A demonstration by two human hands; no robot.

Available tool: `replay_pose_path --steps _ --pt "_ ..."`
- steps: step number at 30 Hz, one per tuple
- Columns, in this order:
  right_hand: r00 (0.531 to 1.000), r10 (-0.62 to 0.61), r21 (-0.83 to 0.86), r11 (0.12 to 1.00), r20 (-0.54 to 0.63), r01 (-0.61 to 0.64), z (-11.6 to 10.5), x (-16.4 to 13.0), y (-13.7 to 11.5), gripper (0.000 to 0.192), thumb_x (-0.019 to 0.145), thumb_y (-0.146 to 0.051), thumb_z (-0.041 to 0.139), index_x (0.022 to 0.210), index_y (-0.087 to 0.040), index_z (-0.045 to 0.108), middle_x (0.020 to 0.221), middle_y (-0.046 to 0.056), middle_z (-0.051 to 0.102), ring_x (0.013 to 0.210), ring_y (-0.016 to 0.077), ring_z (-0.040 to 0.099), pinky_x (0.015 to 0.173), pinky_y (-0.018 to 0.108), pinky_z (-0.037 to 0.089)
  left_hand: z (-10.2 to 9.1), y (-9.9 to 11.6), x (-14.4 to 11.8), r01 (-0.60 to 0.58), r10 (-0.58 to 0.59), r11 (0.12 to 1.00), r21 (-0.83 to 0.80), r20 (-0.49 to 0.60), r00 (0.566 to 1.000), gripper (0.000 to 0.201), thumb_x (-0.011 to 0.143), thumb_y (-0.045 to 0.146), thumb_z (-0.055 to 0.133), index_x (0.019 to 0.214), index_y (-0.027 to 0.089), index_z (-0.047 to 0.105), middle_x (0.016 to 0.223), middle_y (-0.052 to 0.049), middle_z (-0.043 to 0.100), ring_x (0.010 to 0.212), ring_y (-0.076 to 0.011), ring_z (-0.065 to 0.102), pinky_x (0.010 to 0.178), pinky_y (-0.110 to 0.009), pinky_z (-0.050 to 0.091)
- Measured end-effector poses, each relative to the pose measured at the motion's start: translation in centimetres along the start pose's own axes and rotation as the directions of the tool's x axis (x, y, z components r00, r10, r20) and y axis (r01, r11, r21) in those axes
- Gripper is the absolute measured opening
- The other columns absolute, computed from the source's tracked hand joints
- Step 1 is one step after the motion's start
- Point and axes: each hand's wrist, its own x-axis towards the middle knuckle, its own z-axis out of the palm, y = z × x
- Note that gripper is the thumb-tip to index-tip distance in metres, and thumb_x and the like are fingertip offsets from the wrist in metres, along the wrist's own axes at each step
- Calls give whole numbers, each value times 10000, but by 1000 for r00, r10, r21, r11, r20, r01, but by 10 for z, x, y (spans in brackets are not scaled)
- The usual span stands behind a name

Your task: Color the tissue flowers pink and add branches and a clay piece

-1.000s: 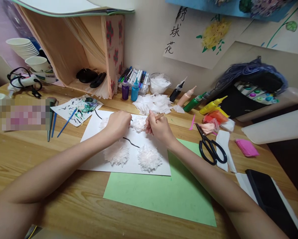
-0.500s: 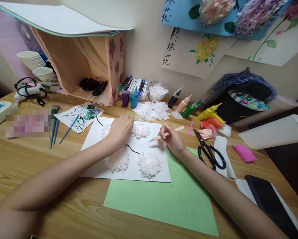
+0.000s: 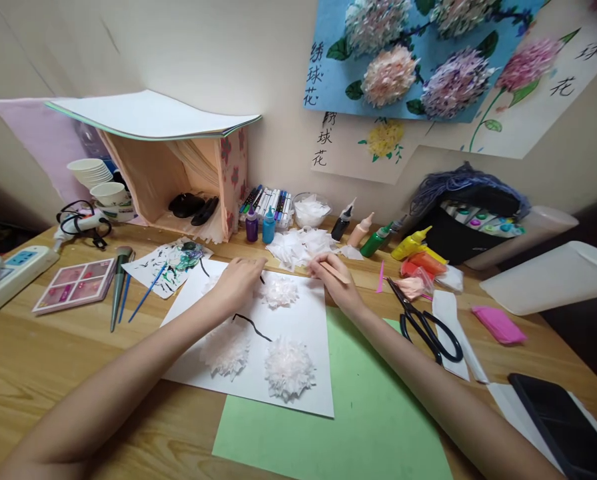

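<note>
A white sheet (image 3: pixel 308 333) lies on the wooden desk with several fluffy white tissue flowers glued on it and a black painted stem (image 3: pixel 251 325). My left hand (image 3: pixel 238 283) rests on the sheet's upper part, fingers bent, beside the top flower (image 3: pixel 278 291). My right hand (image 3: pixel 334 283) holds a wooden stick (image 3: pixel 334 271) and reaches toward the pile of white tissue pieces (image 3: pixel 298 245) just beyond the sheet. Two more flowers (image 3: pixel 288 367) sit near the sheet's front edge.
A green sheet (image 3: pixel 358 413) lies under the white one. Black scissors (image 3: pixel 428 327), paint bottles (image 3: pixel 378 240), a marker box (image 3: pixel 268 200), brushes (image 3: pixel 128 293), a paint-stained paper (image 3: pixel 171 260), a palette (image 3: pixel 76 283), a power strip (image 3: pixel 8 273) and a dark phone (image 3: pixel 563 423) surround the work.
My right hand left the top flower and carried the stick up and right to the tissue pile. The head tilted up, showing more wall. My left hand stayed on the sheet.
</note>
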Motion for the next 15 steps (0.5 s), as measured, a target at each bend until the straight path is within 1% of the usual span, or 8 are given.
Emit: replay_pose_path --steps 1,3,6,8,10,13,15 --pt "998 -48 -110 993 -32 45 2 8 1 312 750 -483 643 798 -207 508 818 35 619 739 166 568 682 291 450 0 0 0 -1 1 1000 -1 -2 1000 517 709 101 560 1217 109 459 1137 -150 644 1085 -280 573 931 -362 377" --pt "990 -131 -294 949 -51 111 11 21 4 315 700 -438 697 784 -203 506 813 34 621 713 171 569 666 296 442 1 0 0 -8 8 1000 2 -9 1000 507 711 100 558 1208 124 463 1127 -136 651 1071 -272 580 940 -361 370" --pt "980 -194 -451 879 -42 155 25 29 8 248 705 -348 685 753 -200 491 732 10 593 661 166 552 635 282 409 2 -1 0 -14 14 1000 4 -13 1000 485 713 97 553 1190 128 475 1111 -134 658 1051 -270 590 939 -364 369" --pt "976 -209 -478 864 -60 155 31 30 10 164 740 -282 626 738 -200 483 696 -2 573 645 160 545 626 271 395 2 -1 0 -11 11 1000 -3 -6 1000 481 709 89 551 1183 126 479 1128 -141 651 1074 -270 581 944 -369 365" --pt "969 -228 -480 863 -96 156 30 28 10 114 760 -250 582 733 -201 483 696 -1 573 638 157 545 622 267 394 1 0 0 -9 9 1000 -9 0 1000 478 704 77 544 1177 121 483 1146 -150 640 1099 -271 569 947 -374 361" --pt "955 -270 -478 860 -124 181 20 22 9 102 772 -253 574 745 -201 490 741 17 598 677 167 570 644 273 412 0 1 0 -5 5 1000 0 3 1000 459 706 76 540 1161 118 496 1075 -149 661 1052 -272 591 932 -379 366" --pt "957 -272 -473 860 -103 194 10 17 7 93 786 -256 565 750 -201 500 764 28 618 705 176 590 662 282 424 -1 1 0 -5 5 1000 1 -4 1000 449 708 85 544 1153 131 502 1021 -135 674 1023 -271 602 926 -380 368"
